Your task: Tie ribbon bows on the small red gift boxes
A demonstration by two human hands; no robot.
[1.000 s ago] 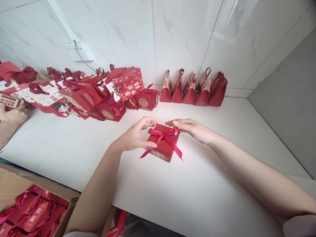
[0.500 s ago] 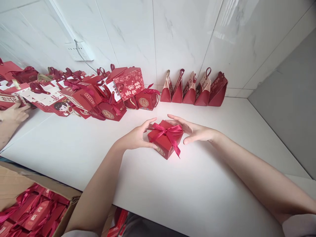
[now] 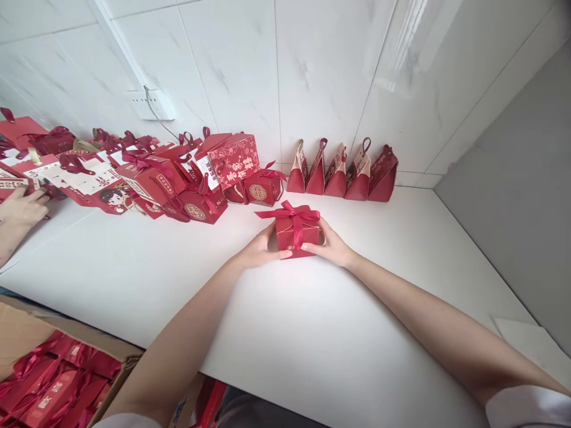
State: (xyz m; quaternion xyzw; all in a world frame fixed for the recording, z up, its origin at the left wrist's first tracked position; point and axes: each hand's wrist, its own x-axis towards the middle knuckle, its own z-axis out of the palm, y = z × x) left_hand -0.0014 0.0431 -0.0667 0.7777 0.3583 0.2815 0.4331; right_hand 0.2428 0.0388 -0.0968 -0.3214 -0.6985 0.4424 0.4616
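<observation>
A red gift box (image 3: 285, 238) tied with a crimson ribbon bow (image 3: 297, 217) is between my two hands on the white table (image 3: 294, 321). My left hand (image 3: 263, 248) grips its left side, thumb along the lower front edge. On the right side, my right hand (image 3: 334, 244) holds the box with the thumb across its front. The fingers behind the box are partly hidden. Just behind it stands a row of several red wedge-shaped boxes (image 3: 338, 181) with loop handles, against the tiled wall.
Many red and white gift boxes (image 3: 154, 178) are heaped along the wall at the left. Another person's hand (image 3: 24, 205) touches boxes at the far left. Below the table's left edge, a cardboard carton (image 3: 129, 362) holds red ribboned boxes. A socket (image 3: 151, 106) with a cable is on the wall.
The box has turned so that one side faces me, and it sits slightly farther back. My right hand, apart from it before, has closed on its right side.
</observation>
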